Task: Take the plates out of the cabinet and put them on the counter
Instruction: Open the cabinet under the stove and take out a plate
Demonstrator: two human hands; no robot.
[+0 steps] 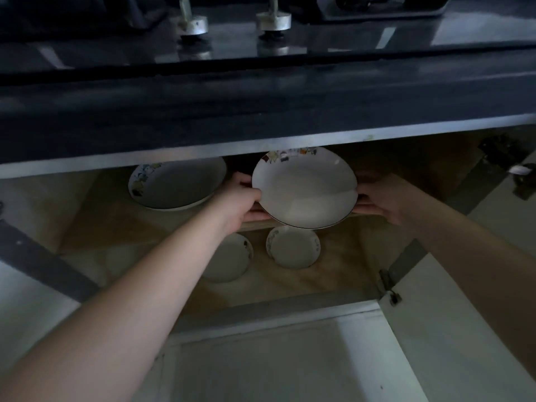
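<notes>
The plate (304,188) is held at the front of the open cabinet, over the edge of the upper shelf (101,210), tilted so its white face turns up toward the camera; the patterned rim is at the far side. It seems to be held by opposite edges so that it stays level enough to clear the underside of the worktop (261,105) above. The left hand (242,198) clasps the left rim, thumb on top and fingers (255,214) curled beneath. The right hand (383,198) cups the right rim, its fingers pressed together under the edge. Both forearms reach forward and slightly inward, wrists nearly straight.

A second large plate (177,184) lies on the same shelf, to the left. Two small dishes rest on the lower shelf: one (293,246) below the held plate, another (229,256) partly hidden behind the left forearm. The dark worktop carries a hob with two knobs.
</notes>
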